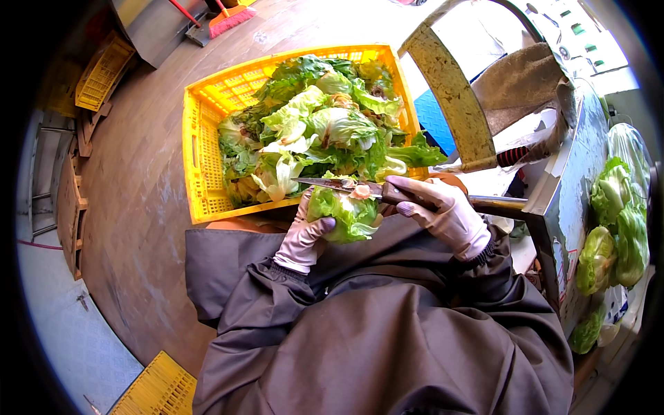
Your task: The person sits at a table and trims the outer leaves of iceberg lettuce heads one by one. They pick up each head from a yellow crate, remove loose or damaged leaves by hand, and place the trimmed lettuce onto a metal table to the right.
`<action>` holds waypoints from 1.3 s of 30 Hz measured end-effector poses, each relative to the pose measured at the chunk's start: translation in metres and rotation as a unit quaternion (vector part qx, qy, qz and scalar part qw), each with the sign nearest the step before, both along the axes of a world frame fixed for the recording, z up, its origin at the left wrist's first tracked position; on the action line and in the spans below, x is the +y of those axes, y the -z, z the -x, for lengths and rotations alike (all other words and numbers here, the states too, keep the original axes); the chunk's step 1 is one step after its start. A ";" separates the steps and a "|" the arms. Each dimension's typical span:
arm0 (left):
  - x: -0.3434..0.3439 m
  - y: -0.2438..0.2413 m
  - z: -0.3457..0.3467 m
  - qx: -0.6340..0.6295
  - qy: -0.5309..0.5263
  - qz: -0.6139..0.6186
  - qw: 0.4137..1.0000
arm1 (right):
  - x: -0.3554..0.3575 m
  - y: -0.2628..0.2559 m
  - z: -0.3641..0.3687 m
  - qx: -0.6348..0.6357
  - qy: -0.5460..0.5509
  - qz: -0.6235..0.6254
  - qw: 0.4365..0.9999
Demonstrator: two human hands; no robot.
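Observation:
My left hand, in a pale glove, holds a small lettuce head with its cut stem end turned up. In my right hand, also gloved, is the wooden handle of a knife. Its blade points left and lies across the stem end, with a pale round piece of stem against it. Just beyond both hands, a yellow plastic crate holds a heap of loose lettuce leaves, some browned. Several leaves hang over its right side.
Bagged lettuce heads lie on a worn table at right. A chair frame with a brown cloth stands front right. Wooden pallets and yellow crates are at left, a broom at the back.

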State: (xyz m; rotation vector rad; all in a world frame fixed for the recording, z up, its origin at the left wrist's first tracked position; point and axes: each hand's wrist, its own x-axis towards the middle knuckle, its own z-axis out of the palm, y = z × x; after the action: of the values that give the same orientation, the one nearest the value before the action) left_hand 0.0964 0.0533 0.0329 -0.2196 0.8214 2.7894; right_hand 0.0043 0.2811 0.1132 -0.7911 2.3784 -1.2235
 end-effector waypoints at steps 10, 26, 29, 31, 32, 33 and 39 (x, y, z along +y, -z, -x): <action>-0.006 0.001 -0.003 -0.027 0.023 -0.028 0.999 | 0.000 -0.015 0.009 0.100 0.092 -0.041 0.990; -0.015 -0.015 0.004 0.019 0.067 -0.056 0.996 | -0.058 0.088 0.072 0.052 0.089 -0.385 0.917; -0.017 -0.017 0.005 0.026 0.059 -0.018 0.998 | -0.051 0.113 0.071 0.107 0.081 -0.327 0.935; -0.018 -0.014 0.003 0.028 0.050 0.006 0.998 | -0.049 0.087 0.061 0.176 0.073 -0.314 0.930; -0.019 -0.014 0.003 0.028 0.047 0.015 0.998 | -0.050 0.071 0.057 0.218 0.084 -0.237 0.943; -0.019 -0.015 0.004 0.029 0.047 0.022 0.998 | -0.049 0.045 0.049 0.268 0.077 -0.148 0.949; -0.014 -0.021 0.008 0.015 0.058 0.020 0.998 | -0.051 -0.021 0.011 0.006 -0.093 0.028 0.995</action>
State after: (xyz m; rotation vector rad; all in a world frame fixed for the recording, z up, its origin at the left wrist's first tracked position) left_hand 0.0889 0.0390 0.0538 -0.1336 0.8701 2.6764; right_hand -0.0065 0.2299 0.1343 -1.0147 2.2311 -1.2148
